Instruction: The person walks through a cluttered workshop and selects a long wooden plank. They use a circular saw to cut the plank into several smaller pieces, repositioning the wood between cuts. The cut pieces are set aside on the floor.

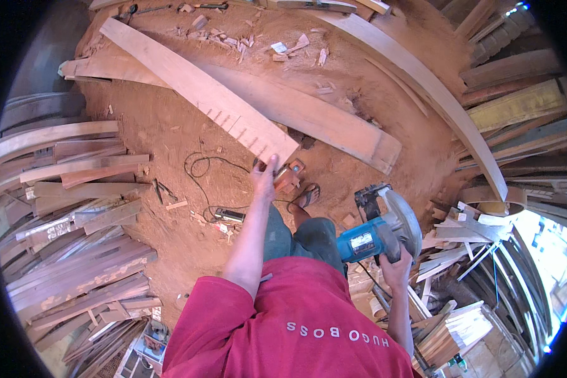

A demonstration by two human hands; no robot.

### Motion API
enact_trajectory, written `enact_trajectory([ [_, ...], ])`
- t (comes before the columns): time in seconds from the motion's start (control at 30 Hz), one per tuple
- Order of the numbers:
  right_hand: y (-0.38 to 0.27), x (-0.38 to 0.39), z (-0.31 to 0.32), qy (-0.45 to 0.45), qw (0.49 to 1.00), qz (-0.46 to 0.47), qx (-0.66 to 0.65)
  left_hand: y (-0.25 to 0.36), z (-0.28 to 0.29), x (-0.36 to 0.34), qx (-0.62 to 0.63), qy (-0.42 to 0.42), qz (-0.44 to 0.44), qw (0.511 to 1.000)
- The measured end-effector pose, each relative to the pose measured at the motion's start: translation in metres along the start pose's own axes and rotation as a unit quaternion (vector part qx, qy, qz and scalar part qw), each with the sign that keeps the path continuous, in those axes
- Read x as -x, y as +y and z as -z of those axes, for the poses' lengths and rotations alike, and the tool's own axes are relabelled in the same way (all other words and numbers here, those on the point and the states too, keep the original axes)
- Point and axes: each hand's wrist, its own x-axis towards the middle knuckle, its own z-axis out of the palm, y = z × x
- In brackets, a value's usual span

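Note:
My left hand [266, 178] grips the near end of a long pale wooden plank [189, 82], its thumb lying on the top face. Several short dark marks cross the plank close to that end. The plank slants away to the far left, over a wider board [309, 116] on the ground. At my right side, my right hand [397, 268] is wrapped round the black handle of a circular saw [365, 242] with a blue motor housing and a grey guard. A reddish-orange power tool [288, 179], partly hidden, sits just beyond my left hand, by my sandalled foot [306, 195].
A black cable [195, 170] loops over the sawdust-covered ground to a dark power strip [230, 215]. Pliers [162, 190] lie left of it. Stacked boards [75, 268] line the left side. A long curved plank [416, 72] bends along the far right. Wood scraps [233, 43] lie ahead.

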Motion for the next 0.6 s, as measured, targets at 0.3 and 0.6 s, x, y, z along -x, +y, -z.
enact_trajectory([
  [0.3,-0.033,-0.023,0.001,-0.089,0.99,0.102,0.038,0.04,0.026,-0.034,0.016,0.084,-0.074,0.994],
  [0.6,-0.09,-0.067,-0.035,-0.228,0.955,0.183,0.048,0.086,0.067,-0.039,-0.121,0.117,-0.032,0.985],
])
